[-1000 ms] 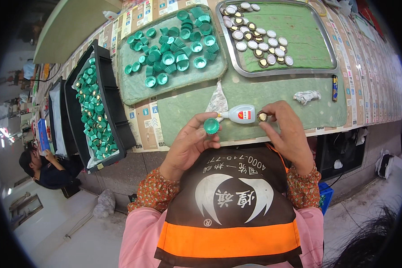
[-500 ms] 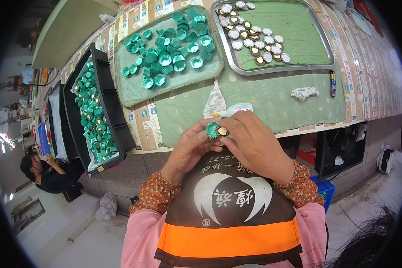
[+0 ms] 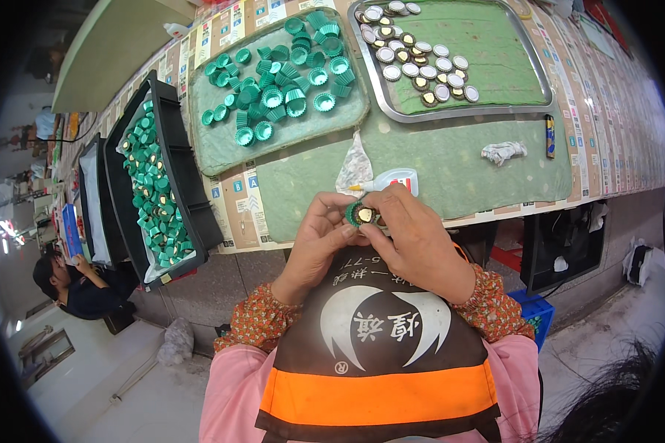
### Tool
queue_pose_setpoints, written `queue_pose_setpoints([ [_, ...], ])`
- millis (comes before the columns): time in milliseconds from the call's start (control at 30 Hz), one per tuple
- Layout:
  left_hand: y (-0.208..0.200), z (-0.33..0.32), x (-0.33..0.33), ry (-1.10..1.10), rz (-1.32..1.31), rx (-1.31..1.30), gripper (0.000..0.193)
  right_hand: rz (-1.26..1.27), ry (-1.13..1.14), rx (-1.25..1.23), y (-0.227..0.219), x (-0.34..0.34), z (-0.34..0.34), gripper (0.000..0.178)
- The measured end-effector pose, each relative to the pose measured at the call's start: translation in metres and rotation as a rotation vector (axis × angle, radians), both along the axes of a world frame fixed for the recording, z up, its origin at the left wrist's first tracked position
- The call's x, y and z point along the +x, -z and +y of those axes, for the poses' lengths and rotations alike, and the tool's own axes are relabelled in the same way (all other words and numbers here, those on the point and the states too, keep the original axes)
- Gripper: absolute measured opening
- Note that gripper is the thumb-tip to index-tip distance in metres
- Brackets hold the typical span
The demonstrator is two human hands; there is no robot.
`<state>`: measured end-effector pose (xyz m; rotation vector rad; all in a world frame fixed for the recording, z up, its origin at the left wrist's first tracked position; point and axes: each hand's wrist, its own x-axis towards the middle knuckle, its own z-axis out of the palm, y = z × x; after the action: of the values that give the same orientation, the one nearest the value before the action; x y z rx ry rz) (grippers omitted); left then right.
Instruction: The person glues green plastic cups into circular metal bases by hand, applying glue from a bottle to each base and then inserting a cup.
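Note:
Above the table's near edge, my left hand [image 3: 319, 240] pinches a small green fluted cup [image 3: 351, 213]. My right hand [image 3: 421, 244] grips a dark round cap with a gold centre [image 3: 365, 215] by its edge. The cap overlaps the cup's mouth, partly inside it; how deep it sits cannot be made out. Just beyond my fingers lies a white squeeze bottle [image 3: 397, 180] with a yellow tip. Beside it is a pale speckled cloth [image 3: 354, 168].
A tray [image 3: 210, 153] of loose green cups stands far left, a metal-rimmed tray [image 3: 465, 113] of caps far right. A black bin [image 3: 176, 136] at left holds filled green cups. Crumpled white tissue [image 3: 504, 152] and a blue-yellow stick [image 3: 550, 136] lie right. Another person [image 3: 77, 288] is at left.
My right hand has brought the cap leftward onto the cup, which now shows only at its left edge. The white bottle lies slightly differently.

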<state>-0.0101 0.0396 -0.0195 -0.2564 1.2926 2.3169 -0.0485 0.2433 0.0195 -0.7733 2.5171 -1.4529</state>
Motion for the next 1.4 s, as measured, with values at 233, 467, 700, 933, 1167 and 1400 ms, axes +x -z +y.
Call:
queue_pose_setpoints([
  [233, -0.007, -0.008, -0.004, 0.052, -0.131, 0.045, 0.035, 0.093, 0.014, 0.005, 0.008, 0.003, -0.004, 0.036],
  [467, 0.001, -0.013, -0.005, 0.055, -0.183, 0.101, 0.032, 0.074, -0.038, 0.039, 0.004, 0.002, -0.001, 0.037],
  [700, -0.001, -0.011, -0.007, 0.088, -0.244, 0.146, 0.053, 0.174, -0.055, 0.090, 0.000, -0.001, 0.001, 0.037],
  [933, 0.004, -0.012, -0.004, 0.115, -0.240, 0.138, 0.053, 0.139, -0.078, 0.145, -0.001, -0.002, 0.002, 0.037],
  [1167, 0.005, -0.011, -0.003, 0.129, -0.238, 0.118, 0.053, 0.139, -0.080, 0.151, -0.002, -0.001, 0.003, 0.040],
  [1400, 0.004, -0.011, -0.002, 0.145, -0.221, 0.105, 0.049, 0.148, -0.112, 0.124, -0.003, -0.002, 0.004, 0.042],
])
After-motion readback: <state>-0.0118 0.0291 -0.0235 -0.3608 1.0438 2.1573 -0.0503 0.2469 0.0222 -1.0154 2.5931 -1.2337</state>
